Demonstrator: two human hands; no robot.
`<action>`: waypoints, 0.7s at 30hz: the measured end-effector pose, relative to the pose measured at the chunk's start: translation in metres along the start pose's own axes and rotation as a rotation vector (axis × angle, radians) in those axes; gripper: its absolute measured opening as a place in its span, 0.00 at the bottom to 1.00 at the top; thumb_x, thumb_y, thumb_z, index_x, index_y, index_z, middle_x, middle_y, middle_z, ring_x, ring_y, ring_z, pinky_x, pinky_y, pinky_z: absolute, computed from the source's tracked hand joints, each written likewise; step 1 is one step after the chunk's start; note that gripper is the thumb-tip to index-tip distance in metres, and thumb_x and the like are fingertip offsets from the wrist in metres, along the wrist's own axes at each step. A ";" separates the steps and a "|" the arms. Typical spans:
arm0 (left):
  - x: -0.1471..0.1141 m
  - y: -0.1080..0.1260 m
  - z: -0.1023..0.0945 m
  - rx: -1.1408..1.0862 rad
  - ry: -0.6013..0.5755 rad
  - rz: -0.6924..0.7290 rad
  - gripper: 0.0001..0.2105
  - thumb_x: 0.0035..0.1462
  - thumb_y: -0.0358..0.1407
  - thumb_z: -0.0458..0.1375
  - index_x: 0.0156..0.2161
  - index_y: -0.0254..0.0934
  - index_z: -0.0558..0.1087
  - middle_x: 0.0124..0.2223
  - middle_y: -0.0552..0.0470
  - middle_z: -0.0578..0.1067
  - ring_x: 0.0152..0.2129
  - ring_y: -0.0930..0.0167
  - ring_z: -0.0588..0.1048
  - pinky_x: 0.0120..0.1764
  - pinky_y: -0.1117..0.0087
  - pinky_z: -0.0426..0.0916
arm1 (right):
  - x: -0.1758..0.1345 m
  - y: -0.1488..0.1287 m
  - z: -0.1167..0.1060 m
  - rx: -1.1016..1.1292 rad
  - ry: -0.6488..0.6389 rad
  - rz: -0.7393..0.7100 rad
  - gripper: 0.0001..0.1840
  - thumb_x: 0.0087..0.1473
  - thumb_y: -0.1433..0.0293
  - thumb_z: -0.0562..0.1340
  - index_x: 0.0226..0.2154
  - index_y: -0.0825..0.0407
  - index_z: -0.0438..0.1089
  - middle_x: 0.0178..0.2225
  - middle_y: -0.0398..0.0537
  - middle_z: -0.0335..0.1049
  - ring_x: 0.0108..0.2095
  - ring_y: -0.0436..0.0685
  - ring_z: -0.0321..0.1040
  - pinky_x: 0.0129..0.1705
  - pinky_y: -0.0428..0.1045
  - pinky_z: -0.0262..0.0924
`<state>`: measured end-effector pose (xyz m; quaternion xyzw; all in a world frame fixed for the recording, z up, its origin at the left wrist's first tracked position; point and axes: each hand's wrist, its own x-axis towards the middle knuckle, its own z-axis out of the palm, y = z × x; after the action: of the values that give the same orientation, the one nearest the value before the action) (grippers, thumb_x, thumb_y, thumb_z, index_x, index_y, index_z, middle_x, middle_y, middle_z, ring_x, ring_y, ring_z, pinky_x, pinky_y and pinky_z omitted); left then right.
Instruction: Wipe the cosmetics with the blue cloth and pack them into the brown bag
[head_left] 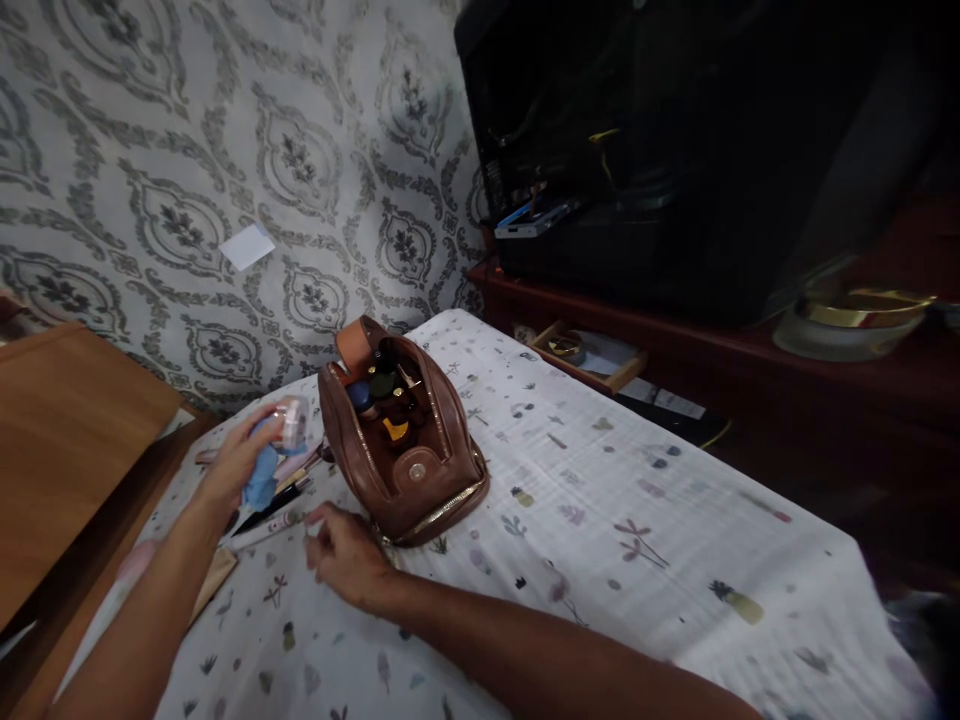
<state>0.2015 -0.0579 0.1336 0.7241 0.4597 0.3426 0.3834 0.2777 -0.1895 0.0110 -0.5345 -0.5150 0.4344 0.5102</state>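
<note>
My left hand is closed around a small jar with a clear lid. A crumpled light-blue cloth hangs below the jar, against the same hand. Low beside the bag is my right hand, its fingers loosely curled and apart with nothing visible in them. Its fingertips are near a white tube on the sheet. The brown cosmetic bag stands unzipped, with several small bottles and jars inside, among them a blue-capped one and an amber one.
Slim cosmetics, one a black pencil-like stick, lie under and behind my left hand. A patterned white sheet covers the surface. At right are a dark television, a reddish cabinet and a partly open small drawer. A wooden panel rises at left.
</note>
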 end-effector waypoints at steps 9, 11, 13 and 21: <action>-0.061 -0.075 0.005 0.741 -0.104 0.399 0.28 0.56 0.44 0.59 0.62 0.44 0.64 0.60 0.46 0.69 0.57 0.59 0.68 0.57 0.57 0.64 | -0.002 0.009 0.007 -0.191 0.270 -0.297 0.35 0.57 0.72 0.53 0.65 0.60 0.46 0.63 0.67 0.55 0.63 0.65 0.55 0.63 0.62 0.53; -0.061 -0.085 0.013 0.814 -0.116 0.459 0.26 0.59 0.42 0.57 0.63 0.42 0.63 0.62 0.44 0.67 0.58 0.60 0.67 0.55 0.57 0.67 | 0.002 0.018 0.009 -0.221 0.242 -0.288 0.35 0.56 0.73 0.53 0.65 0.61 0.48 0.63 0.67 0.56 0.64 0.66 0.54 0.64 0.62 0.52; -0.058 -0.092 0.020 0.855 -0.076 0.480 0.23 0.62 0.41 0.55 0.61 0.40 0.64 0.62 0.42 0.66 0.58 0.59 0.67 0.54 0.57 0.68 | 0.006 0.027 0.009 -0.244 0.223 -0.291 0.34 0.55 0.73 0.54 0.64 0.60 0.50 0.62 0.66 0.57 0.64 0.65 0.53 0.65 0.63 0.51; -0.063 -0.110 0.026 0.871 -0.026 0.517 0.19 0.64 0.37 0.52 0.59 0.40 0.65 0.61 0.42 0.66 0.59 0.61 0.65 0.55 0.57 0.68 | 0.016 0.046 0.007 -0.289 0.174 -0.367 0.30 0.55 0.73 0.54 0.60 0.55 0.56 0.58 0.62 0.62 0.60 0.62 0.60 0.63 0.61 0.55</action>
<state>0.1577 -0.0919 0.0163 0.9112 0.3607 0.1939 -0.0460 0.2767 -0.1704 -0.0342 -0.5345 -0.6144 0.2087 0.5415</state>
